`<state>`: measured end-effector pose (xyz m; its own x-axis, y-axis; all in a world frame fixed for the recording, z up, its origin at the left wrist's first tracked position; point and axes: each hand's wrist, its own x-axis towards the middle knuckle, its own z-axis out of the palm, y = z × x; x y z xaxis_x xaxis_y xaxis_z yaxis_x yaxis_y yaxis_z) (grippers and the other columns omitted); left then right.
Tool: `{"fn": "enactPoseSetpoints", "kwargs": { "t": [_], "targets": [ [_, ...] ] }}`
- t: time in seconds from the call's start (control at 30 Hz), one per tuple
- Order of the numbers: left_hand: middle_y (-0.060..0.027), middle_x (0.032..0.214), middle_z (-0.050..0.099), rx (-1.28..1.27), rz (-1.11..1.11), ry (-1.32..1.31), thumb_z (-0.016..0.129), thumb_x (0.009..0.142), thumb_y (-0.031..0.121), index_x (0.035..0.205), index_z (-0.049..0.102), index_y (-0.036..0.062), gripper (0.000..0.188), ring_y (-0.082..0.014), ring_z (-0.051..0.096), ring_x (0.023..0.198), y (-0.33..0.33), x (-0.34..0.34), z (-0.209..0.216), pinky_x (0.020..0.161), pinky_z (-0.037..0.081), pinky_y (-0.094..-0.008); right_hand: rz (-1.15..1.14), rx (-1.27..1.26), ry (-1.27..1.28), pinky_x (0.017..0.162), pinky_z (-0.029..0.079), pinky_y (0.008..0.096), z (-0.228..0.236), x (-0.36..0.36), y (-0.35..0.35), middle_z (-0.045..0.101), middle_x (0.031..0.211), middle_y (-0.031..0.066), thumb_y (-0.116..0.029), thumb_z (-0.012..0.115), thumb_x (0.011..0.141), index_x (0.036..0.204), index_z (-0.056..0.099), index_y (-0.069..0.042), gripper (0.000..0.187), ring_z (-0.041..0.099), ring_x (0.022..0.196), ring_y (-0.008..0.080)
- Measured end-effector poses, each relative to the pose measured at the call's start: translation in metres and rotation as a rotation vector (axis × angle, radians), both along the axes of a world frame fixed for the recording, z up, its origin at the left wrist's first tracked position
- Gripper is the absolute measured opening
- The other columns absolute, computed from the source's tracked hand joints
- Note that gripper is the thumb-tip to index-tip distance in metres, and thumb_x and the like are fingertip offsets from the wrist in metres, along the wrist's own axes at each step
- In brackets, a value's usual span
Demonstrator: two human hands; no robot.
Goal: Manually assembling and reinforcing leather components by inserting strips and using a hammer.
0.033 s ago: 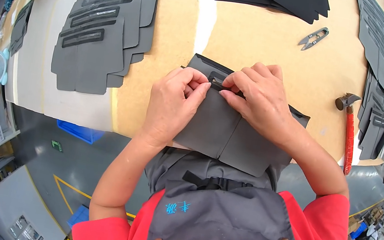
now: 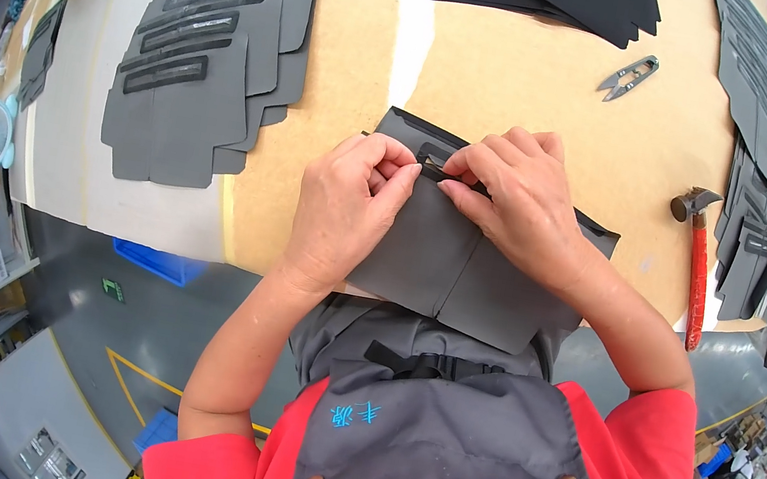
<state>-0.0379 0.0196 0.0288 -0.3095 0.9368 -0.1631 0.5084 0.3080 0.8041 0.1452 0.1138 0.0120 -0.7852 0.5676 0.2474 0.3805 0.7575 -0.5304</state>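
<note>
A: Anything moved on the flat grey fabric panel (image 2: pixel 462 253) at the near table edge?
B: No; left hand (image 2: pixel 349 203) and right hand (image 2: pixel 522 202) stay together, pinching its black zipper strip (image 2: pixel 432 161)

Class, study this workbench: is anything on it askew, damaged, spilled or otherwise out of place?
Nothing stands out. Both hands, left hand and right hand, pinch the top edge of a grey fabric piece. A fanned stack of grey pieces, thread snips and a red-handled hammer lie apart on the table.
</note>
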Motion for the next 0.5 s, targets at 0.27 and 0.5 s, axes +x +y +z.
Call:
{"fn": "enactPoseSetpoints", "kwargs": {
  "t": [0.27, 0.5],
  "targets": [
    [-0.0078, 0.078, 0.07, -0.088, 0.048, -0.109, 0.074, 0.088, 0.007, 0.091, 0.069, -0.0007, 0.009, -0.013, 0.065, 0.062, 0.006, -0.003, -0.001, 0.062, 0.053, -0.0278, -0.036, 0.051, 0.098, 0.082, 0.041, 0.0353, -0.014, 0.005, -0.011, 0.064, 0.089, -0.0008, -0.011, 0.077, 0.079, 0.097, 0.074, -0.013, 0.019, 0.06, 0.084, 0.0182],
    [-0.0051, 0.076, 0.07, -0.184, 0.111, -0.275, 0.073, 0.089, 0.005, 0.091, 0.07, -0.0009, 0.007, -0.0084, 0.065, 0.063, 0.011, -0.005, 0.001, 0.062, 0.053, -0.0259, 0.079, 0.123, 0.115, 0.068, 0.049, 0.0337, -0.018, 0.011, -0.009, 0.063, 0.095, 0.0031, -0.004, 0.074, 0.073, 0.116, 0.074, -0.009, 0.043, 0.058, 0.082, 0.0197]
  ]
}}
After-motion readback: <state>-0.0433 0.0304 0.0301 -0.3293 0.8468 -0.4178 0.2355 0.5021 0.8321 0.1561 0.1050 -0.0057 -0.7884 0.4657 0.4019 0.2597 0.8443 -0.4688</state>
